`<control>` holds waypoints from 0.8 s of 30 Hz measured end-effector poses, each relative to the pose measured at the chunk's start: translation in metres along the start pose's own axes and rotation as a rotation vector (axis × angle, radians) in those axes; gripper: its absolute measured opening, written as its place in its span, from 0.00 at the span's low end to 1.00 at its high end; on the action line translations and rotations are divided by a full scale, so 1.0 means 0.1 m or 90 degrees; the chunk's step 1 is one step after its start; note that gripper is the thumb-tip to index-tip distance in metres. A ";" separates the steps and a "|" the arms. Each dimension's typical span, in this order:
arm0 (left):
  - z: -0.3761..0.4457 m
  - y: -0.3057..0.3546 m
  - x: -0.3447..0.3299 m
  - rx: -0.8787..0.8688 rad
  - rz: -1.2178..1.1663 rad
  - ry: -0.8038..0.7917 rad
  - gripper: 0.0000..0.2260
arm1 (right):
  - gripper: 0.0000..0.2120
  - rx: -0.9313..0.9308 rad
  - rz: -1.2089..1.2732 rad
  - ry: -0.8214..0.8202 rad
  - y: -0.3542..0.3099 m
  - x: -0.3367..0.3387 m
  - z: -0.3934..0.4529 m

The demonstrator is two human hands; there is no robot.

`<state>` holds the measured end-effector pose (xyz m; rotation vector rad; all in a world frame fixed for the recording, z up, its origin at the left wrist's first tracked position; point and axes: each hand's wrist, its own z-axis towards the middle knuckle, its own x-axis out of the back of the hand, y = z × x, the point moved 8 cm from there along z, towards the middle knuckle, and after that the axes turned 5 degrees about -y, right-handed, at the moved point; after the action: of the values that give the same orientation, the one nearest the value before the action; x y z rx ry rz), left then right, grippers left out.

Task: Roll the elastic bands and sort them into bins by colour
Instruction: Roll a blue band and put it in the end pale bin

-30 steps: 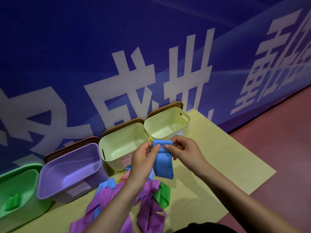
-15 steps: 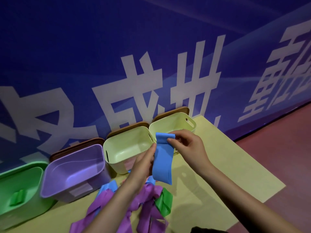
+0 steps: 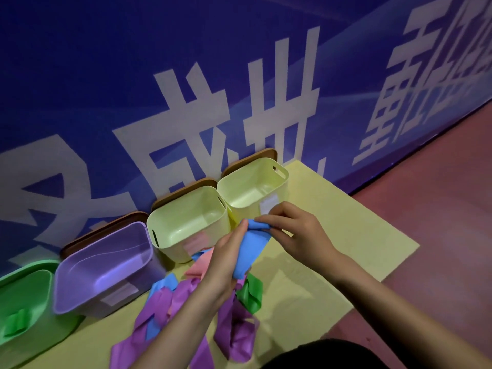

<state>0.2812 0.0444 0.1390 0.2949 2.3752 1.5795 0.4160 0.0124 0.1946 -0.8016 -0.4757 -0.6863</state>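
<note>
Blue band [image 3: 250, 249] is held in the air in front of the two yellow bins [image 3: 186, 222], over the pile of loose bands [image 3: 191, 302]. Right hand [image 3: 298, 230] pinches its top edge between thumb and fingers; left hand [image 3: 226, 262] grips the strip lower down, fingers curled round it.

Change: one second ago both hands pinched the top edge side by side and the band hung flat. Half a second ago the left hand had slid down the strip. Now the top edge is bunched and folded over at the right fingertips, and the band slants toward the left palm. Judgement: rolling has just started; only the first turn looks formed, most of the strip is unrolled.

Pile in front of the yellow bins holds purple, blue, pink and green bands, unsorted. Purple bin [image 3: 106, 265] sits left of the yellow bins, green bin [image 3: 29, 310] further left with one green roll [image 3: 16, 323] inside. No blue bin is visible, so the destination for this band is unclear. All rest on a yellow table [image 3: 346, 235] against a blue wall [image 3: 133, 75].
</note>
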 end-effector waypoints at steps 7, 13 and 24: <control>-0.06 0.04 -0.17 -0.025 -0.033 -0.066 0.09 | 0.14 -0.005 0.027 -0.065 -0.02 0.11 -0.17; -0.07 0.14 -0.35 -0.140 0.048 -0.096 0.09 | 0.11 -0.419 0.406 0.023 0.23 0.08 -0.41; -0.04 0.11 -0.25 -0.198 0.125 -0.047 0.16 | 0.04 -0.455 0.326 -0.025 0.19 -0.04 -0.37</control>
<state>0.3034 0.0370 0.1534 0.5223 2.0564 1.9578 0.4318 -0.0053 0.1601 -1.5440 -0.0291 -0.3485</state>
